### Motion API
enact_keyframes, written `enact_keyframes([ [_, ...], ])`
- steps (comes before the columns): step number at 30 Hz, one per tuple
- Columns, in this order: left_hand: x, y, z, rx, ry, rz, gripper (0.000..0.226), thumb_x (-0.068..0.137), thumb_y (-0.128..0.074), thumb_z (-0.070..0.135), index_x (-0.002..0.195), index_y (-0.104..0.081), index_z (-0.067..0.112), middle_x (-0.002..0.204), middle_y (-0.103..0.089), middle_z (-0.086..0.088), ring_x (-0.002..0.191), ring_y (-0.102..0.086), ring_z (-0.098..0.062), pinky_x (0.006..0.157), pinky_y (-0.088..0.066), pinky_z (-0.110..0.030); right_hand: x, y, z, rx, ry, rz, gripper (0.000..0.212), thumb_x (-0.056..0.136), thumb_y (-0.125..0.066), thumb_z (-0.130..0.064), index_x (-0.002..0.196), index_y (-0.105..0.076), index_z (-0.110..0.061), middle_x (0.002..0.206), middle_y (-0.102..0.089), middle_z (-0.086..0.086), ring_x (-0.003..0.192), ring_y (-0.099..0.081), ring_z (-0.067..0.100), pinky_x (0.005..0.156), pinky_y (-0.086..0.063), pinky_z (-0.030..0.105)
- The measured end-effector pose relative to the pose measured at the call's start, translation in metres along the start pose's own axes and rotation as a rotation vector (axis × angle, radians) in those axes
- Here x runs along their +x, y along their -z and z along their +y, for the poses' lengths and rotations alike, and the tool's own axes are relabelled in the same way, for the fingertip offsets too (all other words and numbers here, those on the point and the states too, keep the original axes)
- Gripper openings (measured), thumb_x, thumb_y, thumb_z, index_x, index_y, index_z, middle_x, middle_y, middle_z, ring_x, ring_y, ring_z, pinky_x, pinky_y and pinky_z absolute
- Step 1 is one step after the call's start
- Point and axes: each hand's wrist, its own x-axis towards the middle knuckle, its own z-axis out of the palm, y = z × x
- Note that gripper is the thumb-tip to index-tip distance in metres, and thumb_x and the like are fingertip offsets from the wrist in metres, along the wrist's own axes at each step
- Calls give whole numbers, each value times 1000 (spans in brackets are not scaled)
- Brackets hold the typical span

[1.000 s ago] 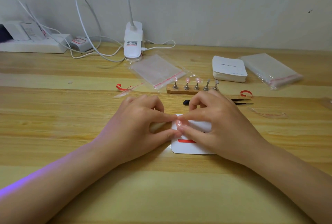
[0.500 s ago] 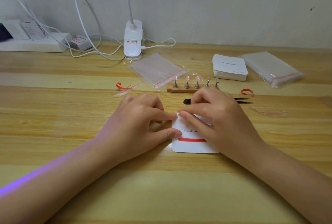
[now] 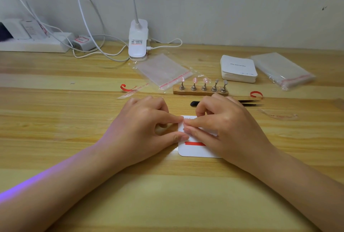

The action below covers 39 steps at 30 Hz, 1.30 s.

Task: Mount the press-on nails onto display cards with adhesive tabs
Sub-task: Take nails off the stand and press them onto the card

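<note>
Head view: a white display card [image 3: 193,150] lies flat on the wooden counter [image 3: 167,194], near its middle, with a red adhesive strip [image 3: 194,143] running across its lower half. Both hands meet over the card's upper left corner. The left hand [image 3: 143,129] rests on the counter beside the card, its forefinger and thumb reaching to the card's left edge with their tips on it, the other fingers curled under. The right hand [image 3: 223,129] lies over the card's right part, its forefinger and thumb closed together on something at the card's top left; what they pinch is too small and too hidden to tell.

Just behind the hands sits a wooden holder [image 3: 200,91] with five small metal stands; three carry pink press-on nails [image 3: 194,80], the two on the right look pale or clear. Black tweezers [image 3: 247,103] lie between the holder and the right hand, partly covered by it. Peeled red backing strips [image 3: 125,88] lie to the left of the holder, another curl [image 3: 256,94] to its right. Farther back are a clear zip bag [image 3: 164,70], a stack of white cards [image 3: 238,68], a second bag [image 3: 283,70], a white clamp lamp [image 3: 138,40] and a power strip [image 3: 33,44] with white cables by the wall.
</note>
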Motion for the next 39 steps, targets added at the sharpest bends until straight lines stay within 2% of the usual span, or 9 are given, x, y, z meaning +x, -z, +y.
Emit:
enact_keyframes([
  [4, 0, 0, -1, -19, 4, 8, 42, 72, -54, 56, 94, -74, 26, 67, -48, 11, 65, -41, -1, 64, -39, -36, 0, 0, 0, -2, 2, -7, 19, 81, -63, -30, 75, -75, -16, 69, -53, -1, 63, -45, 16, 63, -26, 25],
  [10, 0, -1, -1, -34, 10, 10, 43, 71, -55, 57, 94, -74, 26, 67, -46, 14, 67, -40, 5, 64, -38, -35, -5, 2, -3, -102, 65, 1, 30, 89, -49, -25, 72, -72, -14, 72, -55, 0, 68, -46, 19, 66, -28, 28],
  [14, 0, -1, -1, -25, 12, 9, 42, 71, -55, 58, 94, -74, 27, 66, -46, 13, 65, -42, 4, 65, -37, -35, -8, 5, -7, -56, -52, 24, 32, 88, -43, -29, 84, -74, -21, 82, -55, 1, 79, -42, 17, 76, -27, 31],
  [17, 0, -1, 0, -17, 14, 9, 43, 71, -54, 58, 94, -74, 28, 66, -44, 15, 66, -41, 5, 66, -36, -33, -8, 8, -6, 10, -97, 67, 31, 87, -44, -28, 92, -74, -21, 85, -55, 2, 80, -38, 13, 77, -25, 29],
  [23, 0, 0, 1, -14, 16, 12, 43, 71, -54, 59, 94, -74, 28, 67, -45, 16, 68, -41, 7, 67, -36, -33, -9, 7, -7, 3, -55, -29, 36, 87, -43, -31, 73, -75, -20, 84, -57, 0, 78, -40, 13, 72, -32, 34],
  [29, 0, -1, 1, 7, 28, 1, 43, 71, -52, 60, 94, -73, 30, 69, -48, 16, 69, -41, 8, 69, -38, -34, -8, 7, -5, 87, -118, -49, 37, 88, -42, -34, 78, -76, -22, 83, -54, -3, 77, -29, 5, 72, -27, 28],
  [32, 0, 0, 1, 29, 38, -17, 44, 70, -50, 61, 94, -72, 31, 70, -47, 17, 69, -41, 6, 72, -37, -33, -9, 9, -4, 155, -149, 60, 33, 85, -45, -27, 83, -76, -18, 80, -55, 0, 73, -35, 9, 69, -30, 28],
  [34, 0, 1, 2, 42, 40, -27, 44, 70, -50, 61, 95, -71, 31, 72, -48, 16, 70, -42, 3, 72, -37, -33, -9, 11, -3, 198, -196, 120, 35, 83, -45, -26, 77, -76, -13, 76, -54, 0, 70, -37, 12, 67, -31, 28],
  [39, 1, 1, 5, 50, -13, -30, 38, 74, -52, 52, 98, -71, 30, 76, -49, 13, 70, -34, 1, 69, -34, -31, -9, 7, -3, 115, -182, 36, 34, 81, -45, -29, 70, -76, -17, 78, -54, -2, 73, -28, 4, 67, -29, 29],
])
